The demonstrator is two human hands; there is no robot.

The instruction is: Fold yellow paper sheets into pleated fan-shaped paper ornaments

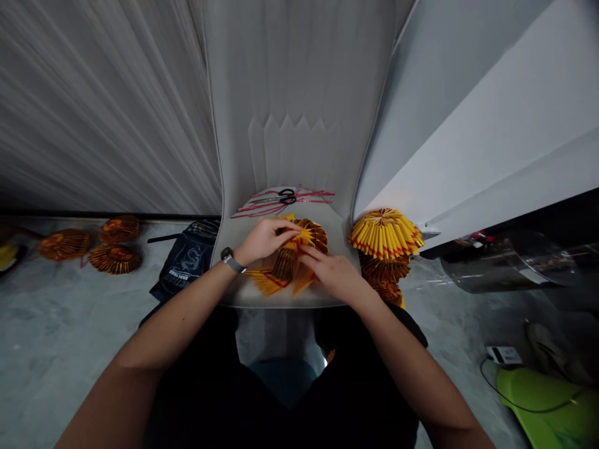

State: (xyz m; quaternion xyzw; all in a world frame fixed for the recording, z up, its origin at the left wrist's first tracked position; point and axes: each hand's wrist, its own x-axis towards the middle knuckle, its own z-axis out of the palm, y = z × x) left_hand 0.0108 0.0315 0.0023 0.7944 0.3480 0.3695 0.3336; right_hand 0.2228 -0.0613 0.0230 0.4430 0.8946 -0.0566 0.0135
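Note:
Above the seat of a grey chair [229,284], my hands work on pleated yellow-and-gold paper [283,265] folded into fans. My left hand [266,238], with a watch on its wrist, pinches the paper near its upper middle. Closed on the right side of the same paper is my right hand [334,271], its fingers slightly blurred. A rounded pleated gold part [314,232] shows just behind the fingers. Farther back on the seat lie black-handled scissors [286,196] among several thin red strips [248,209]. My fingers partly hide the folds they hold.
Right of the chair stands a stack of pleated paper rosettes [386,234]. Several gold rosettes [115,258] lie on the floor at left, near a dark printed bag [187,255]. A clear plastic container [510,265] and a lime-green object [543,399] are at right.

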